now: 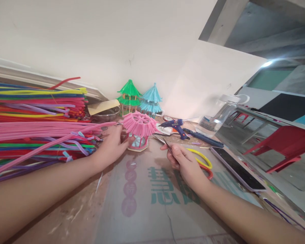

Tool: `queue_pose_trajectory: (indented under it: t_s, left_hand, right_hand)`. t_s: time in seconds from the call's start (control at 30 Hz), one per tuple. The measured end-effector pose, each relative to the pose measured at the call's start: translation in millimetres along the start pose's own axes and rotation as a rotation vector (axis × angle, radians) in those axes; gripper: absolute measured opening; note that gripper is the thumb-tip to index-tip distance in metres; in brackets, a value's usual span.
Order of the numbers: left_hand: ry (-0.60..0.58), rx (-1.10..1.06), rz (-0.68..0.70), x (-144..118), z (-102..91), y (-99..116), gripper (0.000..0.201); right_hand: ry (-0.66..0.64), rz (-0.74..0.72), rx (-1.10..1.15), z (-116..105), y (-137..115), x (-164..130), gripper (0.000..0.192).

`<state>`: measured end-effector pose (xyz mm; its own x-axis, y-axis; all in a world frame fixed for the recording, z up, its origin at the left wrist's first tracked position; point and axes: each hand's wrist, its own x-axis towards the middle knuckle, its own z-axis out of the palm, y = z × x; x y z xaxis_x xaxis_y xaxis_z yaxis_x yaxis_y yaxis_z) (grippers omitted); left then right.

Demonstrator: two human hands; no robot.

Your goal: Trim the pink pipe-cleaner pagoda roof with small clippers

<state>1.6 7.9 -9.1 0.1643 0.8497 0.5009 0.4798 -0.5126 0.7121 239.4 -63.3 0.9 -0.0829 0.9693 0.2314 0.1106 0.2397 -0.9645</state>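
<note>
The tabletop (pixel 73 217) in front of me is covered by a flattened cardboard sheet (pixel 147 206) printed with green characters. To my left lies a big heap of pipe cleaners (pixel 35 125) in pink, red, green, purple and yellow, their ends pointing toward the middle. At the right edge lies a phone (pixel 237 168), screen up, and beyond it a clear bottle (pixel 215 120). A blue glue gun (pixel 176 126) rests behind my work, and against the wall stand a green pavilion (pixel 128 96) and a blue pavilion (pixel 151 99), side by side. My left hand (pixel 112 145) is curled around the base of the pink pavilion (pixel 139 130), which stands upright on the cardboard, thumb against its front. My right hand (pixel 184 162) is closed on the scissors (pixel 165 143), their blades pointing toward the pink roof, just beside it but apart. Yellow and red rings (pixel 204 162) lie under that hand.
</note>
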Motion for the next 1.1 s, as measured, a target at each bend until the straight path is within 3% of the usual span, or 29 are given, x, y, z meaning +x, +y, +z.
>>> queue_pose_trajectory:
  t_s: [0.13,0.6,0.87,1.1]
  left_hand:
    - [-0.063,-0.114,-0.025,1,0.7,-1,0.051]
    - [-0.104,0.087,0.071,2,-0.8,-7,0.023]
    - [-0.057,0.075,-0.022,-2,0.8,-3,0.027]
    - [-0.103,0.250,0.090,-7,-3.7,7,0.027]
  right_hand:
    - [-0.009,-0.012,-0.014,0,1,0,0.065]
    - [0.012,-0.079,-0.095,-1,1,-1,0.054]
    - [0.094,-0.091,-0.171,4,-3,0,0.027]
    - [0.148,-0.225,-0.206,7,2,-5,0.021]
